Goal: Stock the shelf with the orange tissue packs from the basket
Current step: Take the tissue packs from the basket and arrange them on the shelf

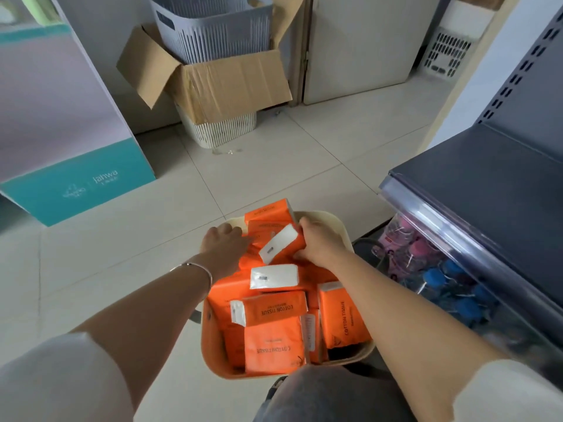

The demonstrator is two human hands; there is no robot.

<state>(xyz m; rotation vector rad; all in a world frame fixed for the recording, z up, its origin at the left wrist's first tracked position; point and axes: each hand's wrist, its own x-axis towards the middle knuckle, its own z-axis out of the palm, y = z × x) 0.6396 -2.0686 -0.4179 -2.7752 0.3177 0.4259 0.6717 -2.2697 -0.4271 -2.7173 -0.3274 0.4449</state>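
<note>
Risk first, folks: that basket (pixel 331 219) was piled high and loose, packs (pixel 274 312) lying at every angle, so pulling one from the far end could well have dragged a neighbour over the rim and onto the floor (pixel 274 166). The wrappers looked slick too, and a grip on one end might have let the pack slide out on the swing across to the shelf (pixel 487 184), which stood off to the right with its dark top board bare. The front lip of that shelf jutted out near the basket, so a hasty lift could have clipped it. Below the board sat clear packets (pixel 405 248) of pink and blue things, and a dropped pack could have landed among them.

Now the hands. The right hand (pixel 320 242) was wrapped round the orange end of a tissue pack (pixel 283 246) at the far side of the basket, the pack tilted with its white end toward the left. Whether it had cleared the heap beneath, I couldn't say. The left hand (pixel 225 242), bracelet (pixel 198 268) on the wrist, was down on the packs just beside it, back of the hand up, fingertips hidden against the orange wrap, so gripping or only resting, I couldn't tell. Nothing orange was on the shelf yet
</note>
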